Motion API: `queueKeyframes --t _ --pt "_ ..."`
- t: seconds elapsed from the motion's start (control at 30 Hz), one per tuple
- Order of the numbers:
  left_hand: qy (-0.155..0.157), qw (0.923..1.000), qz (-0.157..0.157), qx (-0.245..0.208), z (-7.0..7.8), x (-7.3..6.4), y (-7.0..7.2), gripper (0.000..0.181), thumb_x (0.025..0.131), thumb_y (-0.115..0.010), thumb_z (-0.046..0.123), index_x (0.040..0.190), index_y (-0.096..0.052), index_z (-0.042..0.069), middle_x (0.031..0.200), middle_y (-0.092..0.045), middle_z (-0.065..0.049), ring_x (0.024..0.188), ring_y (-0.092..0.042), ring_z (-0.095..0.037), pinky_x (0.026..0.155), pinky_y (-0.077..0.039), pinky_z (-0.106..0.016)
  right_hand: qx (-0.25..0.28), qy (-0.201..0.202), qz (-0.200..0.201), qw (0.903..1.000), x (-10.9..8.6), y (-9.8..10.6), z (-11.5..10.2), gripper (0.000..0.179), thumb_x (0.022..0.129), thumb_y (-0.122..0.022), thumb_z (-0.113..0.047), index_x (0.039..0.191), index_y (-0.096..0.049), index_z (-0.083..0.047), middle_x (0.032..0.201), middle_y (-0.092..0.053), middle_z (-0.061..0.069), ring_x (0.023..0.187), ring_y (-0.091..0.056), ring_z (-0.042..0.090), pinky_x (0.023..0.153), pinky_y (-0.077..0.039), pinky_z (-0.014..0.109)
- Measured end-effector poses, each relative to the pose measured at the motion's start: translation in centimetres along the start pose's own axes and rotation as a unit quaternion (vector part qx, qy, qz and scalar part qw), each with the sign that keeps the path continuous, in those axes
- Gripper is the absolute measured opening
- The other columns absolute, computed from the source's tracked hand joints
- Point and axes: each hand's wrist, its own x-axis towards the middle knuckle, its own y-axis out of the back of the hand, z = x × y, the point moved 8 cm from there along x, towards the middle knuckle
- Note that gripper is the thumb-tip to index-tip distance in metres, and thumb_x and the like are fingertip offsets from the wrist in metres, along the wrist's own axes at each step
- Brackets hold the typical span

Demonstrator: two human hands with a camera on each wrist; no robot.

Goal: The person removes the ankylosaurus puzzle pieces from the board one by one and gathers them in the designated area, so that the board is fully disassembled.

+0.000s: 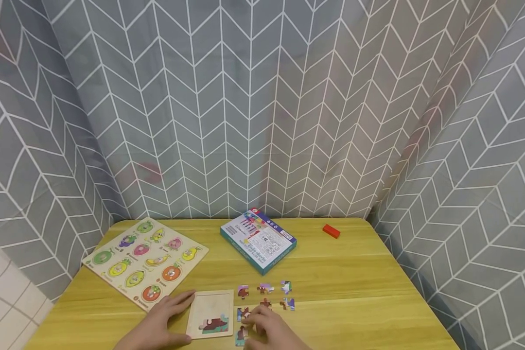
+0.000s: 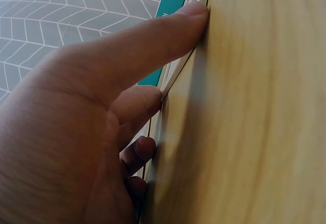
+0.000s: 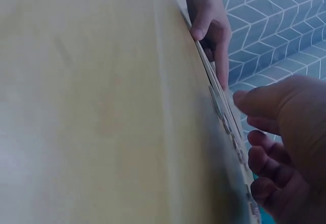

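A square wooden puzzle tray [image 1: 211, 297] lies near the table's front edge, with a few joined brown and teal pieces [image 1: 216, 324] along its bottom. My left hand [image 1: 159, 324] holds the tray at its left side, thumb at the near corner and fingers at the far corner. In the left wrist view the thumb [image 2: 191, 18] presses against the tray's thin edge. Just right of the tray, my right hand [image 1: 269, 328] hovers over loose jigsaw pieces [image 1: 243, 313], its fingers loosely bent. The right wrist view shows a gap between thumb [image 3: 249, 99] and fingers, with nothing in it.
More loose pieces [image 1: 266, 288] lie in rows right of the tray. A fruit puzzle board [image 1: 113, 243] sits at the left, its corner close to my left hand. Farther back are a puzzle box [image 1: 258, 240] and a red block [image 1: 331, 231]. Patterned curtains [image 1: 249, 121] surround the table.
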Motion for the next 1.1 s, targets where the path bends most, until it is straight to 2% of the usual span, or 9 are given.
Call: queueKeyframes --t 0.17,0.3,0.37,0.5,0.6,0.77,0.87,0.97,1.1 --pt "-0.006 1.0000 -0.001 0.004 0.1 -0.1 0.1 0.092 0.084 -0.084 0.057 0.158 -0.051 0.012 0.164 -0.048 -0.008 0.134 -0.051 -0.037 0.102 -0.049 -0.052 -0.051 0.006 0.019 0.9985 0.9 0.9 -0.7 0.033 0.100 -0.076 -0.026 0.129 -0.073 -0.011 0.117 -0.063 -0.006 0.094 -0.052 -0.004 0.079 -0.052 0.018" --pt "-0.004 1.0000 0.001 0.002 0.1 -0.1 0.1 0.092 0.084 -0.085 0.056 0.158 -0.052 0.013 0.164 -0.049 -0.008 0.134 -0.051 -0.037 0.103 -0.049 -0.052 -0.057 -0.018 0.023 0.9980 2.4 1.6 -1.3 0.035 0.101 -0.074 -0.026 0.134 -0.072 -0.014 0.118 -0.063 -0.007 0.095 -0.052 0.002 0.081 -0.050 0.020" --pt "-0.004 1.0000 0.004 0.003 0.0 0.0 0.1 0.092 0.084 -0.085 0.057 0.158 -0.052 0.013 0.163 -0.049 -0.007 0.134 -0.051 -0.037 0.102 -0.049 -0.052 -0.049 -0.028 0.023 0.9981 3.3 1.8 -1.8 0.035 0.102 -0.073 -0.024 0.135 -0.071 -0.013 0.118 -0.063 -0.005 0.090 -0.051 0.003 0.076 -0.048 0.019" --pt "-0.004 0.9999 0.008 0.007 0.2 0.0 0.2 0.091 0.084 -0.084 0.058 0.158 -0.053 0.014 0.163 -0.050 -0.007 0.134 -0.051 -0.038 0.102 -0.050 -0.052 -0.081 -0.001 0.027 0.9963 5.3 1.7 -3.1 0.032 0.101 -0.074 -0.020 0.131 -0.072 -0.009 0.116 -0.066 0.000 0.083 -0.050 0.002 0.071 -0.048 0.016" --pt "-0.007 0.9999 0.009 0.012 0.4 0.0 0.3 0.090 0.085 -0.083 0.057 0.157 -0.053 0.013 0.162 -0.050 -0.008 0.133 -0.052 -0.040 0.100 -0.050 -0.054 -0.101 0.017 0.021 0.9945 6.8 1.1 -3.9 0.031 0.100 -0.076 -0.018 0.130 -0.073 -0.009 0.114 -0.068 0.001 0.080 -0.048 0.000 0.069 -0.047 0.014" --pt "0.000 0.9999 0.006 0.008 0.5 -0.1 0.4 0.090 0.084 -0.084 0.057 0.157 -0.054 0.014 0.162 -0.051 -0.007 0.134 -0.052 -0.042 0.100 -0.050 -0.056 -0.100 -0.003 0.001 0.9950 9.0 -0.4 -4.2 0.031 0.099 -0.077 -0.019 0.129 -0.074 -0.011 0.113 -0.068 -0.003 0.079 -0.048 -0.003 0.067 -0.046 0.014" --pt "0.008 1.0000 0.002 -0.001 0.4 -0.1 0.4 0.091 0.084 -0.084 0.058 0.158 -0.053 0.015 0.164 -0.049 -0.006 0.135 -0.052 -0.042 0.101 -0.050 -0.056 -0.100 -0.001 -0.011 0.9949 10.0 -1.5 -4.4 0.030 0.099 -0.077 -0.018 0.128 -0.075 -0.010 0.110 -0.069 -0.004 0.078 -0.048 -0.003 0.066 -0.046 0.014" --pt "0.018 0.9997 -0.003 -0.013 0.2 -0.1 0.4 0.092 0.083 -0.083 0.061 0.159 -0.052 0.018 0.165 -0.048 -0.003 0.137 -0.050 -0.042 0.102 -0.050 -0.056 -0.095 0.009 -0.029 0.9950 10.5 -2.7 -4.4 0.029 0.099 -0.076 -0.016 0.127 -0.075 -0.008 0.107 -0.068 -0.004 0.074 -0.049 -0.005 0.065 -0.046 0.013" --pt "0.025 0.9993 -0.007 -0.026 0.0 -0.1 0.3 0.093 0.083 -0.083 0.062 0.159 -0.051 0.019 0.166 -0.047 -0.001 0.140 -0.048 -0.044 0.104 -0.049 -0.058 -0.090 0.000 -0.043 0.9950 10.5 -4.0 -3.9 0.028 0.099 -0.075 -0.014 0.127 -0.075 -0.009 0.105 -0.065 -0.006 0.070 -0.046 -0.007 0.063 -0.046 0.012"
